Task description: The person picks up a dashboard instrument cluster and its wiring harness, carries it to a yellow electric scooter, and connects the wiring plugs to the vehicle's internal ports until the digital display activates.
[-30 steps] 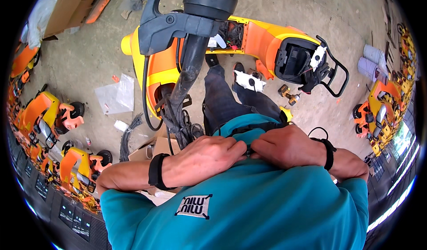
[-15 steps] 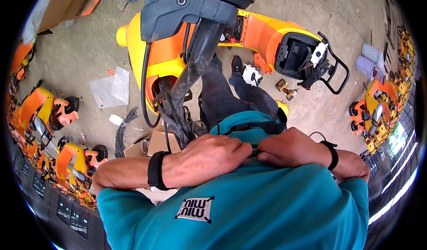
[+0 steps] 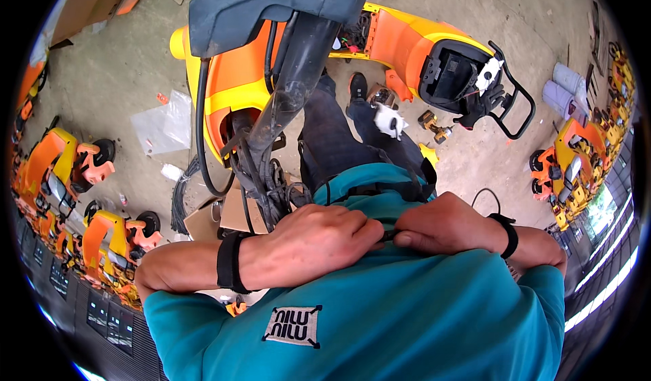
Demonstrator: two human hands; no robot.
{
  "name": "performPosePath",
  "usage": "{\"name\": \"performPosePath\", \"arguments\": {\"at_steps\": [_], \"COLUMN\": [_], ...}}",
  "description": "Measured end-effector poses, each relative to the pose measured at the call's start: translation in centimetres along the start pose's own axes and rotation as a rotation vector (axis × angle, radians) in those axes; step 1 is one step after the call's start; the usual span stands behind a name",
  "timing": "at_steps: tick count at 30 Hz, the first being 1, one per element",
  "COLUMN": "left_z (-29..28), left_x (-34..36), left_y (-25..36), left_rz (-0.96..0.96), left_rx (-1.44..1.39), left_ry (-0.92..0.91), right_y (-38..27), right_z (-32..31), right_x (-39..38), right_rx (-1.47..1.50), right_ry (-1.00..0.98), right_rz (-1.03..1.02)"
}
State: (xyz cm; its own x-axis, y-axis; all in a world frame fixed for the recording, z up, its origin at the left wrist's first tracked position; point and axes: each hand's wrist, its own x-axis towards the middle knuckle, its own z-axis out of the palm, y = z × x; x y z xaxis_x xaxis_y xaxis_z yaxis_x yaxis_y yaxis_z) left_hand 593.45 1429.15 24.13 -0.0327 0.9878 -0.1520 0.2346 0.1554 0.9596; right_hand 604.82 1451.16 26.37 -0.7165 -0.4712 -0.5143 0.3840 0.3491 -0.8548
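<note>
My left hand and my right hand meet in front of the teal shirt. Fingers of both are closed in a pinch on a small black piece, mostly covered by the fingertips. It looks like part of a cable, but its exact kind is hidden. From behind the right hand a thin black cable loops out. Each wrist wears a black strap. Just beyond the left hand hangs a bundle of dark cables below the scooter's dark steering column.
A yellow and orange scooter body spans the far side, with black gloves on its rear. A cordless drill, a plastic sheet and a cardboard box lie on the floor. More scooters line both sides.
The view has shifted slightly, so the steering column sits further left and higher. Both hands keep their pinch in front of the shirt, almost unmoved.
</note>
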Motion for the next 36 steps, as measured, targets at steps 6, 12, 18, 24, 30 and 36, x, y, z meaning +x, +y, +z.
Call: {"name": "performPosePath", "arguments": {"at_steps": [6, 12, 18, 24, 30, 36], "left_z": [0.4, 0.0, 0.3, -0.5, 0.4, 0.4], "left_x": [-0.2, 0.3, 0.3, 0.1, 2.6, 2.9], "left_y": [-0.2, -0.1, -0.1, 0.6, 1.9, 4.4], "left_rz": [0.010, -0.002, 0.019, 0.003, -0.147, -0.308], "left_rx": [0.015, -0.002, -0.003, 0.059, 0.224, 0.388], "left_ry": [-0.013, 0.027, 0.025, 0.064, -0.024, 0.127], "right_y": [0.4, -0.8, 0.3, 1.8, 5.4, 6.3], "right_z": [0.0, -1.3, -0.5, -0.6, -1.4, -1.6], "right_x": [0.1, 0.3, -0.1, -8.2, -8.1, -8.8], "right_rx": [0.270, -0.317, -0.127, 0.663, 0.275, 0.676], "right_ry": [-0.087, 0.116, 0.031, 0.112, 0.489, 0.627], "right_rz": [0.129, -0.156, -0.113, 0.693, 0.312, 0.079]}}
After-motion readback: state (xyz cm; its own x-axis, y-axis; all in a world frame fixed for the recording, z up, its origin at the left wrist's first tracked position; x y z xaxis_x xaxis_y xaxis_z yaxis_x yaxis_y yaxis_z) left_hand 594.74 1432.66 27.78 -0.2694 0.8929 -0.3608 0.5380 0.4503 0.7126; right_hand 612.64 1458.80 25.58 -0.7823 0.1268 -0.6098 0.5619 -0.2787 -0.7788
